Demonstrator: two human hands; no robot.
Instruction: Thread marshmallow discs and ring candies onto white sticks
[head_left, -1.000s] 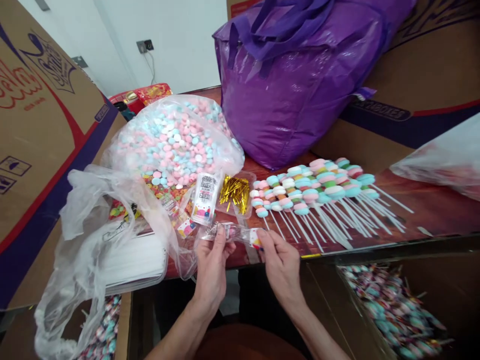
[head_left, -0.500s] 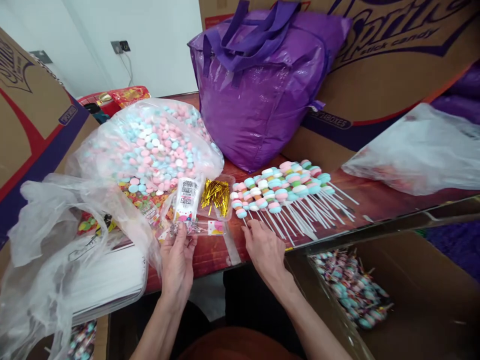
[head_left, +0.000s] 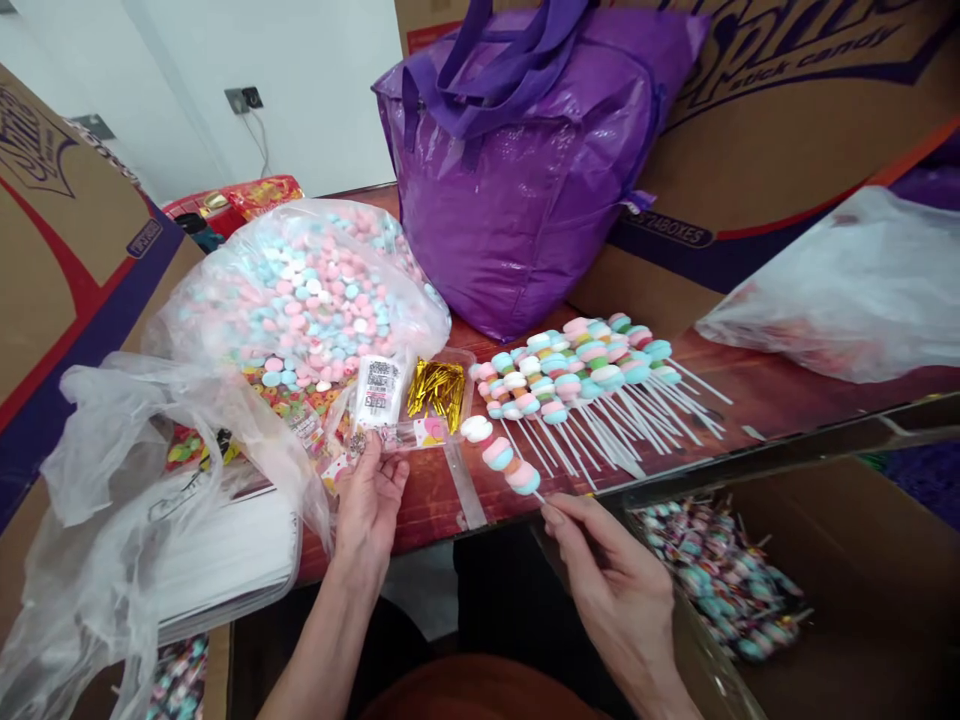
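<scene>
My left hand (head_left: pixel 371 505) is closed on a small clear plastic bag with a dotted print (head_left: pixel 430 432), its thumb on top and the bag stretching to the right. Between thumb and fingers, my right hand (head_left: pixel 615 575) pinches the white stick of a marshmallow skewer (head_left: pixel 498 454). The skewer tilts up and left, its white, pink and blue candies near the bag's right end but apart from it. Behind it lies a row of similar marshmallow skewers (head_left: pixel 566 375). A stack of printed bags (head_left: pixel 379 390) and gold twist ties (head_left: pixel 439 393) in a clear tray lie beyond my left hand.
A large clear bag of loose marshmallows (head_left: pixel 322 290) and a purple bag (head_left: pixel 517 190) stand behind. White sticks (head_left: pixel 225 550) lie at left beside crumpled plastic (head_left: pixel 97 430). Below the table edge at right, an open carton holds wrapped skewers (head_left: pixel 727 580).
My right hand has let go of the small bag, reached to the row, and drawn one marshmallow skewer toward me. My left hand has kept the bag.
</scene>
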